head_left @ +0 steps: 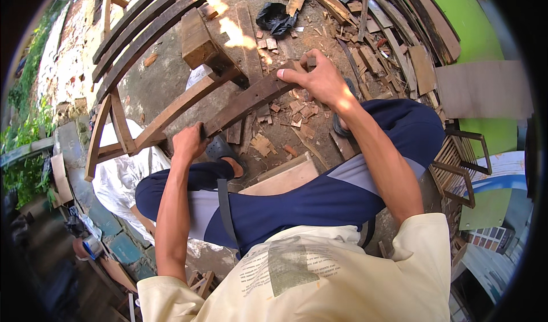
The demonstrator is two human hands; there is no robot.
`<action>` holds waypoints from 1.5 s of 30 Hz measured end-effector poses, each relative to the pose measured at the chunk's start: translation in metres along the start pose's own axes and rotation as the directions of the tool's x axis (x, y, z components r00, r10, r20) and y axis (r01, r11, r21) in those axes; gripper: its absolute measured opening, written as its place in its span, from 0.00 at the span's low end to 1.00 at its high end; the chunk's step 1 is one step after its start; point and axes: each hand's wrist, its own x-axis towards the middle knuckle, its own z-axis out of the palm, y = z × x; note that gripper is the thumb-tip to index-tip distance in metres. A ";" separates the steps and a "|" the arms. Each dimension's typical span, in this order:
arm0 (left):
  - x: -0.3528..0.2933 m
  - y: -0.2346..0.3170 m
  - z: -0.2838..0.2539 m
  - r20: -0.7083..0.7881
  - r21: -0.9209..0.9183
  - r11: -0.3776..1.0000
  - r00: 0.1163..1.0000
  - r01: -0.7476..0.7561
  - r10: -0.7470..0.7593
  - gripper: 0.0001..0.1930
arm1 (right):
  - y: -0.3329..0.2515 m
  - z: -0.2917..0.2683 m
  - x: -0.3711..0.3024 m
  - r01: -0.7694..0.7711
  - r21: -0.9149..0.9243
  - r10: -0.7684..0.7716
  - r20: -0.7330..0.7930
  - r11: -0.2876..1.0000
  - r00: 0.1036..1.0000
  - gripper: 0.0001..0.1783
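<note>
A dark brown wooden plank (242, 106) lies slantwise across the middle, above the ground between my knees. My left hand (190, 143) is closed round its lower left end. At its upper right end my right hand (321, 83) grips it, thumb on the top face and fingers curled over the far edge, partly hidden. Just left of the plank runs a lighter wooden bar (180, 108), part of a wooden frame (120, 119). Behind it a thick wooden block (201, 41) stands up at a tilt.
Long dark slats (145, 34) lie at the upper left. Wood chips (264, 144) and a black plastic bag (276, 18) litter the ground. Stacked boards (425, 19) line the right, beside a slatted wooden rack (462, 162). White sacking (123, 179) lies near my left knee.
</note>
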 end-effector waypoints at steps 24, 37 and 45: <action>0.245 0.120 0.153 0.471 -0.398 0.856 0.874 0.330 -0.118 0.52 | 0.052 0.002 -0.043 0.097 -0.196 -0.029 0.324 0.976 0.946 0.34; 0.237 0.178 0.156 0.553 -0.336 0.898 0.832 0.284 -0.056 0.53 | 0.062 -0.002 -0.040 0.098 -0.199 -0.038 0.288 0.975 0.957 0.33; 0.259 0.174 0.145 0.616 -0.259 0.962 0.782 0.089 0.094 0.40 | 0.058 -0.005 -0.049 0.038 -0.188 0.024 0.320 0.981 0.947 0.33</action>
